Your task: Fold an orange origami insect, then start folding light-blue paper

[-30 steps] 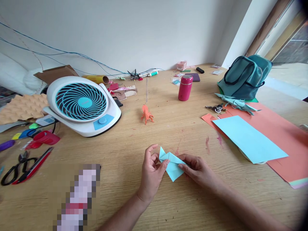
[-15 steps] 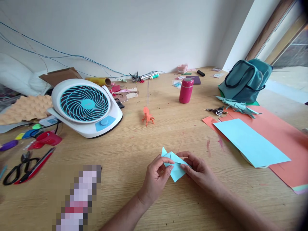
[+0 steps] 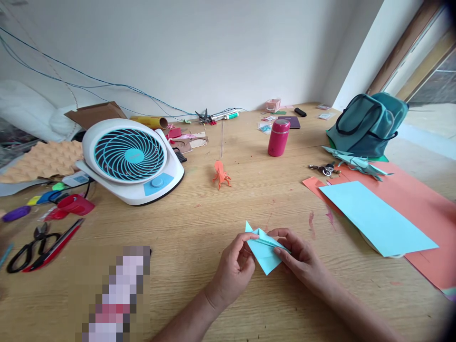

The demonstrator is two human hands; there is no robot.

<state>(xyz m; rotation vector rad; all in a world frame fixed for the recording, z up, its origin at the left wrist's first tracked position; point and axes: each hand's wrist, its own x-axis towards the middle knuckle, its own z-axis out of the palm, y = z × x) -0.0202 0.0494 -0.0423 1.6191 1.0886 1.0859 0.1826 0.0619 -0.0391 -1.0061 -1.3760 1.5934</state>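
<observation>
From the head camera, the folded light-blue paper [image 3: 265,251] lies low on the table [image 3: 199,223], directly between both grips. The left hand [image 3: 235,268] is curled, with its thumb pinching the paper's left edge, and the right hand [image 3: 302,261] has thumb and forefinger closed on the right edge along the top fold. The paper's long axis runs from its twin tips on the far side to a single point on the near side, crosswise to the line between the hands, and neither hand is nearer. Beyond the grips stands an orange paper figure [image 3: 221,174], with a fan [image 3: 130,159] far to the left and a flat blue sheet [image 3: 374,218] to the right.
</observation>
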